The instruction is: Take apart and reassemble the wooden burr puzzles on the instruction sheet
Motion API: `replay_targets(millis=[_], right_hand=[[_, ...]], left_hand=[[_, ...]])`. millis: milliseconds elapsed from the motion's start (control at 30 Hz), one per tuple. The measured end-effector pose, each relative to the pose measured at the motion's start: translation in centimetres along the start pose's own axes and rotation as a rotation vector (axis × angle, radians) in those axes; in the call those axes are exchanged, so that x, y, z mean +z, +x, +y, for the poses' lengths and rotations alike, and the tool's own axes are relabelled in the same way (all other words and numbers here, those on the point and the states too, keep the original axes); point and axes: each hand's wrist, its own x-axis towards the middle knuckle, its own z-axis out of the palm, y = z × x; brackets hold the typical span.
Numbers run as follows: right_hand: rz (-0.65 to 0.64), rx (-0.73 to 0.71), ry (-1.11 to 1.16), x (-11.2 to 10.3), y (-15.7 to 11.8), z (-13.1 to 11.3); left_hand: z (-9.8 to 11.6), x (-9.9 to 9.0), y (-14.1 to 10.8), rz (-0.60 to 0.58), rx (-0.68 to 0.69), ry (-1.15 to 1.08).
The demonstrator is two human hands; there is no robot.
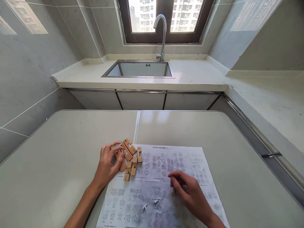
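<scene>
Left hand (108,163): your thumb and fingers are parted, their tips at the flat notched wooden blocks (127,154); I cannot tell whether they grip one or only touch.
Flat blocks: three, side by side and tilted, at your left hand's 2 to 3 o'clock, partly behind its fingertips.
Narrow notched wooden blocks (140,159): grouped just beside the flat ones, at your left hand's 3 o'clock, on the printed sheet (163,185).
Right hand (188,193): over the sheet at 4 o'clock from its centre, fingers loosely curled; nothing is seen in it, and I cannot tell whether the fingertips meet.
Block marking: dark characters on the flat blocks, too small to read surely.
Sheet printing: rows of line drawings with small captions; heading at 12 o'clock in Chinese characters, ending "(二)".
Sink marking: a small black mark inside the sink (140,77), 12 o'clock, illegible.
</scene>
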Motion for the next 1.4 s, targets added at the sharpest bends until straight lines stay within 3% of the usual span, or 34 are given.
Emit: replay_targets(millis=[167,333,633,933,1400], right_hand=[[0.007,0.005,0.065,-0.2,1.8,0.1],[0.004,-0.033,0.048,0.3,2.1,0.6],[0.015,-0.067,-0.041,0.4,2.0,1.0],[0.009,-0.062,-0.044,0.4,2.0,0.9],[0.017,-0.082,-0.094,0.4,2.1,0.7]], left_hand=[[-1.8,0.0,-0.3,-0.208,0.101,0.077],[-2.3,0.4,-0.4,-0.282,0.176,0.166],[-2.8,1.3,-0.5,-0.231,0.076,0.164],[-1.3,1.5,-0.4,-0.218,-0.038,0.194],[-1.3,1.7,-0.4,-0.128,-0.024,0.136]])
